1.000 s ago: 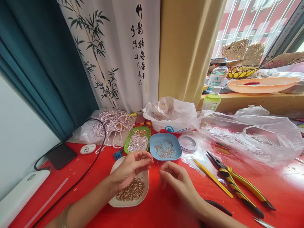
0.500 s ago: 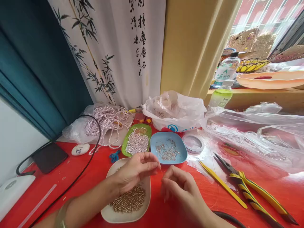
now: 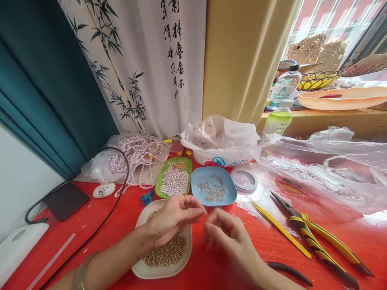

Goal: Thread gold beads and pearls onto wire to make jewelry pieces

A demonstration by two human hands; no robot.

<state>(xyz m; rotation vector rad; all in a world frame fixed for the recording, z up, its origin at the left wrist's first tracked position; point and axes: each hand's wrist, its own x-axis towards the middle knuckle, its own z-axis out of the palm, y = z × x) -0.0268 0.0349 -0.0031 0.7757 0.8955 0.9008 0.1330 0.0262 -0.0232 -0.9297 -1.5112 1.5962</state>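
Observation:
My left hand point(image 3: 173, 219) hovers over the white dish point(image 3: 137, 268) of small gold beads point(image 3: 166, 251). Its thumb and forefinger are pinched on a thin thread, with a tiny piece at the fingertips too small to name. Just to the right, my right hand point(image 3: 228, 237) has its fingers closed on the same thin thread, and they are slightly blurred. Only a short stretch of thread shows between the two hands. Beyond them are a blue dish point(image 3: 234, 191) of small metal pins and a green dish point(image 3: 189, 165) with white pearls and some gold beads.
On the right lie yellow tweezers point(image 3: 281, 229), long-nose pliers point(image 3: 317, 237) and a dark curved handle point(image 3: 292, 273). A spool of clear line point(image 3: 244, 180), plastic bags point(image 3: 314, 173) and pearl strands point(image 3: 136, 153) stand behind. A black cable point(image 3: 101, 221) crosses the left side.
My right hand has come slightly closer to my left, and less thread shows between them. The view has shifted a little, showing more of the dark handle at lower right.

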